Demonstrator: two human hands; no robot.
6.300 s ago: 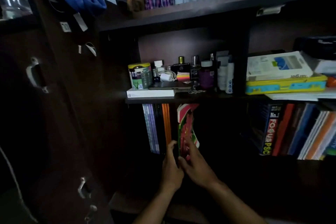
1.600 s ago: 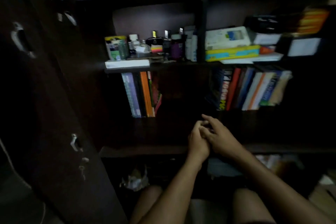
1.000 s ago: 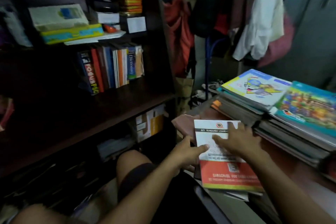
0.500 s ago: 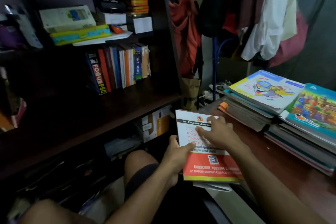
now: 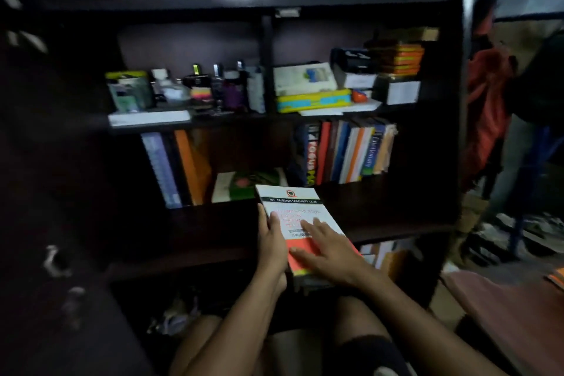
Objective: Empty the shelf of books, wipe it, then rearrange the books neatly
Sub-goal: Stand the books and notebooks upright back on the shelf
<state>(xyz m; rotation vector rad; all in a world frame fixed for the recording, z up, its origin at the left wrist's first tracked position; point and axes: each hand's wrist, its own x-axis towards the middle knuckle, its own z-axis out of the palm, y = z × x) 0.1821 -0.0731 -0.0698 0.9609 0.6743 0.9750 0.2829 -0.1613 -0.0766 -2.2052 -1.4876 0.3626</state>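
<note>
- Left hand [image 5: 272, 246] clamped on the left edge of a white-and-red book [image 5: 297, 217], thumb on the cover, fingers wrapped under.
- Right hand [image 5: 326, 250] flat and spread on the lower red part of the cover, pressing down, not curled round anything.
- Book held face up, near end over the lap, far end reaching over the front of the lower shelf [image 5: 381, 210], roughly mid-width; cannot tell whether touching the board.
- Under it, edges of more stacked pages or books, blurred.
- Lower shelf, left: a few upright books [image 5: 175, 168], purple and orange spines, leaning slightly.
- Just right of those: a green-and-white book [image 5: 244, 185] lying flat, directly behind the held book.
- Lower shelf, right: tight row of upright books [image 5: 345, 152], "Dictionary" spine near the right end.
- Upper shelf, left bay: bottles and jars [image 5: 213, 88]; right bay: yellow box [image 5: 312, 99] with a white box on top, small stacked boxes beside.
- Frame dark and motion-blurred, fine print unreadable.
- Brown desk [image 5: 512, 308] corner at lower right, well apart from both hands.
</note>
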